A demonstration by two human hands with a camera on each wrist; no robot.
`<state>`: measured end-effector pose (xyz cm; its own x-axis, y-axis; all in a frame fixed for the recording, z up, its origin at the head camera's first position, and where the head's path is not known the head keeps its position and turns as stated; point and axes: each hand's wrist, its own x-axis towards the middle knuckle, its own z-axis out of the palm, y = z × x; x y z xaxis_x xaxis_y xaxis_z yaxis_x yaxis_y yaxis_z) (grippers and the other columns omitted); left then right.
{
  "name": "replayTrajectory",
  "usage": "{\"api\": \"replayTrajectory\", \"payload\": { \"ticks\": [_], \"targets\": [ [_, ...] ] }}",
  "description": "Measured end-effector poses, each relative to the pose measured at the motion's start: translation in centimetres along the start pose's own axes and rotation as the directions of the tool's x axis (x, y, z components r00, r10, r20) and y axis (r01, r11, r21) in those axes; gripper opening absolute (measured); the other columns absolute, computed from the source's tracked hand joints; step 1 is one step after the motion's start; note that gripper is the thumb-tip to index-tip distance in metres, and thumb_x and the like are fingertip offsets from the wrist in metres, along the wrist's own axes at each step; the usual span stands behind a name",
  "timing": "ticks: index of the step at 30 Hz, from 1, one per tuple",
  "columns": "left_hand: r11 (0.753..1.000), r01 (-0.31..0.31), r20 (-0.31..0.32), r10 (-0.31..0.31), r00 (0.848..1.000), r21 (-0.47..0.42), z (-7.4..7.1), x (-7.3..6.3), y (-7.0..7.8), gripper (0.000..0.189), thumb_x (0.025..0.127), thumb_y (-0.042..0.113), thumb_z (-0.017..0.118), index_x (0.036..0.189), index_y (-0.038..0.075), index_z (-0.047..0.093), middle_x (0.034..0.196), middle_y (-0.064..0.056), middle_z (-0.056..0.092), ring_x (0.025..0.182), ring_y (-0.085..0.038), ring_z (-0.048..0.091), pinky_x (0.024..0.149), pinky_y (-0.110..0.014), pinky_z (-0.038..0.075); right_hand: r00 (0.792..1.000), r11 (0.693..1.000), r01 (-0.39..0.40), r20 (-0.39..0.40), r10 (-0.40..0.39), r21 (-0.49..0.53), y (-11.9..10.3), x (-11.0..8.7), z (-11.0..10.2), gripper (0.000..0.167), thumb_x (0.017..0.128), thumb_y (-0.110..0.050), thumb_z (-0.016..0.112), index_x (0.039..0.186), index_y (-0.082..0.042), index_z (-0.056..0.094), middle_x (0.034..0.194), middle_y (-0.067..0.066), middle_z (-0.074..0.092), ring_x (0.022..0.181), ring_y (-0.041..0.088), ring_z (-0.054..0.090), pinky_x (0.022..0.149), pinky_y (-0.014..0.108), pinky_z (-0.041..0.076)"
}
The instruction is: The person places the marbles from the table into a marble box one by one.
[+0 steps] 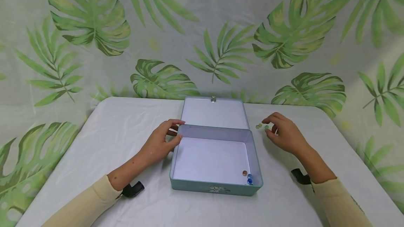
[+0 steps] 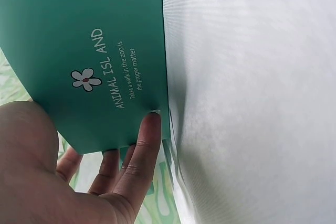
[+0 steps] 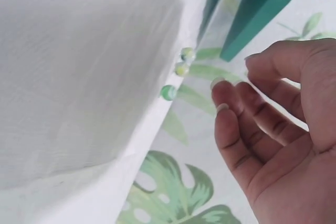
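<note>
An opened green tin box (image 1: 217, 185) with a white inside sits on the table. Three marbles lie in its front right corner: a brown marble (image 1: 244, 173), a light blue marble (image 1: 250, 176) and a dark blue marble (image 1: 249, 181). My left hand (image 1: 161, 139) holds the box's back left corner, with one finger (image 2: 147, 129) against the printed side. To the right of the box, my right hand (image 1: 285, 134) hovers with fingers loosely bent and nothing between them. Close by lie a green marble (image 3: 168, 92) and two yellow-green marbles (image 3: 182, 69).
The box's lid (image 1: 214, 111) is folded back behind it, its metal clasp (image 1: 213, 99) at the far edge. A white cloth (image 1: 132, 118) covers the table. A leaf-patterned curtain (image 1: 221, 16) hangs along the table's back edge.
</note>
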<state>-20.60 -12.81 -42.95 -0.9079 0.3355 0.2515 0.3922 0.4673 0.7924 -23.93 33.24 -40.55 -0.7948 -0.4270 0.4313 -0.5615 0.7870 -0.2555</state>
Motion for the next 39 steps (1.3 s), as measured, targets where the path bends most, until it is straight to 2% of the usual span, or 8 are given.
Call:
{"api": "replayTrajectory", "payload": {
  "ticks": [8,15,19,22,25,29,32,39],
  "targets": [
    [1.000,-0.010,-0.001,0.010,1.000,-0.006,0.0,0.0,0.0,0.043,0.107,0.022,0.064,0.150,0.024,0.055,0.136,-0.007,0.059,0.118,-0.029,0.067,0.091,-0.046,0.061,0.987,0.994,-0.097,0.121,0.103,-0.058,0.9,-0.4,0.2,0.034,0.090,0.000,0.077,0.124,0.003,0.071,0.122,0.018,0.066,0.076,0.018,0.063,0.064,0.037,0.051],
    [1.000,0.005,0.003,-0.004,1.000,-0.006,0.0,-0.1,0.3,0.044,0.107,0.023,0.065,0.150,0.025,0.055,0.137,-0.007,0.059,0.119,-0.029,0.067,0.087,-0.041,0.062,0.973,0.989,-0.125,0.185,0.137,-0.077,1.6,-0.6,0.5,0.038,0.092,-0.002,0.075,0.129,0.006,0.069,0.128,0.022,0.063,0.077,0.019,0.062,0.068,0.040,0.052],
    [1.000,0.009,0.003,-0.009,1.000,-0.013,0.0,-0.1,0.3,0.044,0.107,0.023,0.064,0.150,0.025,0.055,0.137,-0.006,0.058,0.119,-0.029,0.066,0.084,-0.039,0.063,0.961,0.988,-0.131,0.234,0.146,-0.080,1.7,-0.8,0.6,0.044,0.093,-0.005,0.074,0.134,0.008,0.065,0.133,0.024,0.061,0.095,0.032,0.066,0.085,0.053,0.057],
    [1.000,0.003,0.000,-0.003,1.000,-0.017,0.0,-0.1,0.3,0.044,0.107,0.023,0.064,0.150,0.025,0.055,0.137,-0.007,0.058,0.119,-0.029,0.067,0.086,-0.042,0.062,0.958,0.989,-0.125,0.249,0.142,-0.083,1.8,-0.9,0.7,0.046,0.093,-0.007,0.075,0.135,0.009,0.063,0.133,0.024,0.061,0.110,0.039,0.065,0.096,0.061,0.054],
    [1.000,0.004,-0.002,-0.004,1.000,-0.016,0.0,-0.2,0.2,0.044,0.107,0.024,0.065,0.150,0.025,0.055,0.137,-0.006,0.059,0.119,-0.028,0.067,0.090,-0.044,0.061,0.960,0.990,-0.115,0.245,0.133,-0.084,1.9,-0.9,0.9,0.041,0.092,-0.005,0.076,0.129,0.008,0.067,0.128,0.022,0.063,0.097,0.033,0.065,0.090,0.057,0.055],
    [1.000,0.011,-0.001,-0.011,1.000,-0.013,0.0,-0.2,0.1,0.044,0.107,0.024,0.065,0.150,0.027,0.055,0.137,-0.005,0.059,0.119,-0.027,0.067,0.090,-0.044,0.061,0.963,0.990,-0.106,0.239,0.126,-0.096,1.9,-0.8,1.0,0.033,0.091,-0.004,0.077,0.122,0.007,0.070,0.119,0.020,0.066,0.079,0.019,0.054,0.076,0.046,0.052],
    [1.000,0.008,-0.001,-0.008,1.000,-0.013,0.0,-0.1,0.0,0.044,0.107,0.023,0.065,0.150,0.027,0.055,0.137,-0.005,0.059,0.119,-0.027,0.067,0.089,-0.043,0.061,0.964,0.989,-0.108,0.231,0.129,-0.102,1.9,-0.8,1.0,0.030,0.091,-0.004,0.077,0.119,0.006,0.072,0.114,0.018,0.068,0.077,0.017,0.055,0.072,0.043,0.052],
    [1.000,0.003,-0.003,-0.003,1.000,-0.008,-0.1,-0.1,0.0,0.043,0.107,0.023,0.064,0.149,0.027,0.055,0.137,-0.006,0.059,0.118,-0.028,0.067,0.091,-0.045,0.061,0.962,0.988,-0.121,0.233,0.139,-0.093,1.8,-0.7,1.0,0.013,0.089,-0.001,0.077,0.102,-0.001,0.075,0.098,0.009,0.069,0.083,0.023,0.064,0.075,0.047,0.056]
  ]
}}
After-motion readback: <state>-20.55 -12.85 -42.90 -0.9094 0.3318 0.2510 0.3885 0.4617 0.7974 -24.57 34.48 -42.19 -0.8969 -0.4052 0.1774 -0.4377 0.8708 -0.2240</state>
